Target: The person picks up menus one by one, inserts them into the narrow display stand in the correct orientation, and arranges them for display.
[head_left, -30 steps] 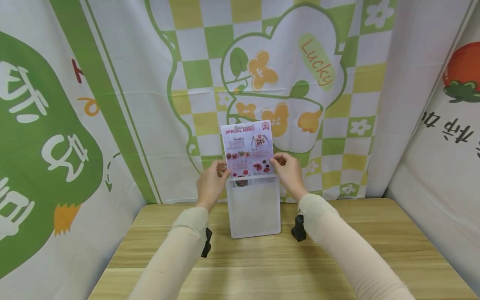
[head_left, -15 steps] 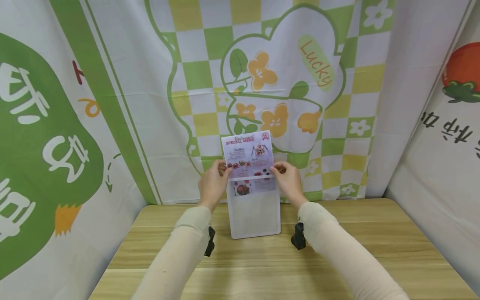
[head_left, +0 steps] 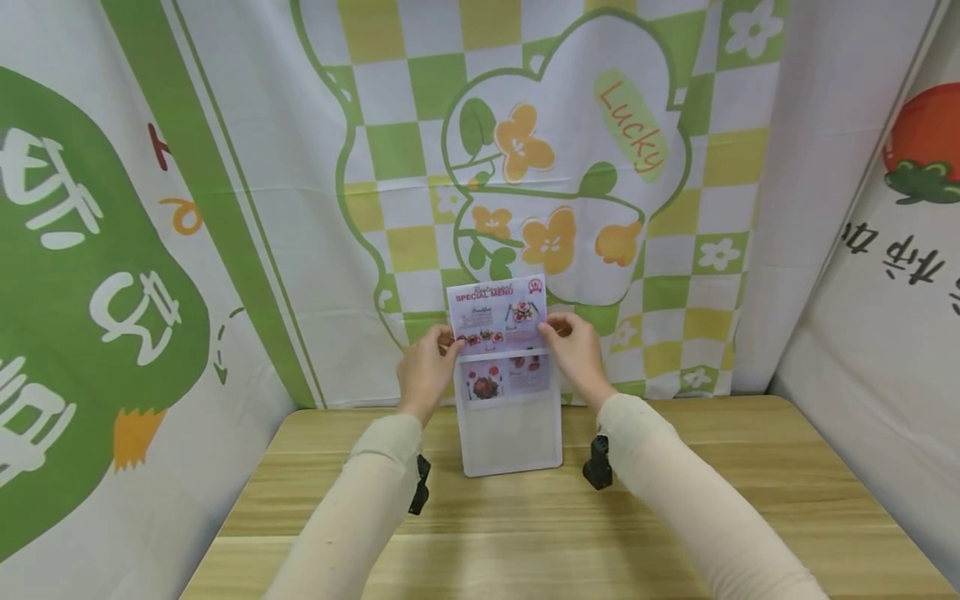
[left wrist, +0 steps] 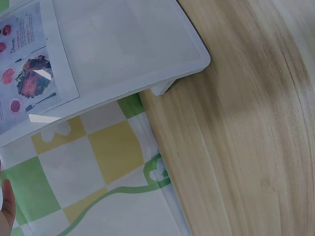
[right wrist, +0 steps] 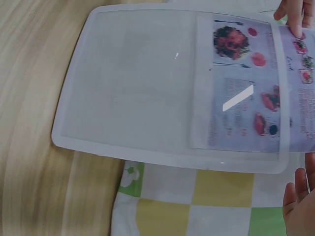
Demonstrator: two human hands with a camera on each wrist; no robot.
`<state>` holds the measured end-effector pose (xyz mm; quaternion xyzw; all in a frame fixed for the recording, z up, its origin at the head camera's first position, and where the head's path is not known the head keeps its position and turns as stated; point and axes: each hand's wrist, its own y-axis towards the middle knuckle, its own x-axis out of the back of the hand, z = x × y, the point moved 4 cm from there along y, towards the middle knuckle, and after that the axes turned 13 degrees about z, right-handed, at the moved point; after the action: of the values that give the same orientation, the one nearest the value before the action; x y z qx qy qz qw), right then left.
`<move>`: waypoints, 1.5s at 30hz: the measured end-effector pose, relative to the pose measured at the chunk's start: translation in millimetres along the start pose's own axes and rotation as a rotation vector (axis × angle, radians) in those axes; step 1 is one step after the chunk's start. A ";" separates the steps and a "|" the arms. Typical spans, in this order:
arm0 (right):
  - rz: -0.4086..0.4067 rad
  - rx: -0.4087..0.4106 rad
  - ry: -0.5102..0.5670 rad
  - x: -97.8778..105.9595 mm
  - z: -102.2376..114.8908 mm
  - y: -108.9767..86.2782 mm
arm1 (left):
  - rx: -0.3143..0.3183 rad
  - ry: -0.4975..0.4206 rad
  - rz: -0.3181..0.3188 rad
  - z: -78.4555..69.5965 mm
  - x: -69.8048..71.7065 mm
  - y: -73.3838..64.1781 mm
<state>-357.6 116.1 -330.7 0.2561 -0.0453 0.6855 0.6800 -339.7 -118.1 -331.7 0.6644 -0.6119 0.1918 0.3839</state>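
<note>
A printed menu sheet (head_left: 498, 312) headed "SPECIAL MENU" stands partly inside a white-framed clear sign holder (head_left: 512, 442). Its lower part shows through the clear front, while the upper part sticks out above the top rim. My left hand (head_left: 429, 367) pinches the sheet's left edge just above the rim. On the opposite edge, my right hand (head_left: 577, 354) pinches it at about the same height. In the right wrist view, the sheet's bottom edge (right wrist: 202, 88) lies partway down the holder. The left wrist view shows a small foot (left wrist: 161, 87) behind the holder.
The holder stands on a wood-grain table (head_left: 510, 533) near its back edge. A green and yellow checked cloth (head_left: 408, 187) hangs close behind, and printed white cloths (head_left: 885, 350) enclose the sides. A black wrist camera (head_left: 598, 462) sits at the right sleeve.
The menu sheet has slid down into the holder, so more of it shows behind the clear front. Both hands stay near the rim, now higher along the sheet. The holder has stayed put.
</note>
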 end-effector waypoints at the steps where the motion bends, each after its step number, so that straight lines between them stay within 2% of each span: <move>1: -0.002 0.004 0.002 0.7 2.0 1.1 | 0.001 0.000 0.004 0.4 -0.4 -0.5; 8: -0.008 0.020 -0.006 3.7 11.9 4.5 | 0.009 0.003 0.025 2.1 -1.8 -1.3; 18: 0.034 -0.015 -0.015 -3.0 -2.5 -1.2 | 0.041 -0.077 0.033 -2.7 6.7 6.1; 24: 0.034 -0.032 0.011 -3.6 -3.0 -1.7 | 0.030 -0.088 0.018 -4.9 8.0 7.9; 31: -0.022 0.022 0.027 1.8 8.5 5.0 | 0.017 -0.093 0.043 -2.1 2.2 3.0; 36: -0.029 0.030 0.023 4.9 10.7 6.4 | 0.013 -0.101 0.041 -1.7 0.1 2.3; 45: 0.006 0.033 0.023 4.4 3.0 2.7 | -0.045 -0.111 -0.014 -7.6 5.0 6.5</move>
<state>-359.1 118.7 -325.5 0.2591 -0.0268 0.6911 0.6742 -343.4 -115.5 -321.5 0.6696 -0.6316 0.1382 0.3656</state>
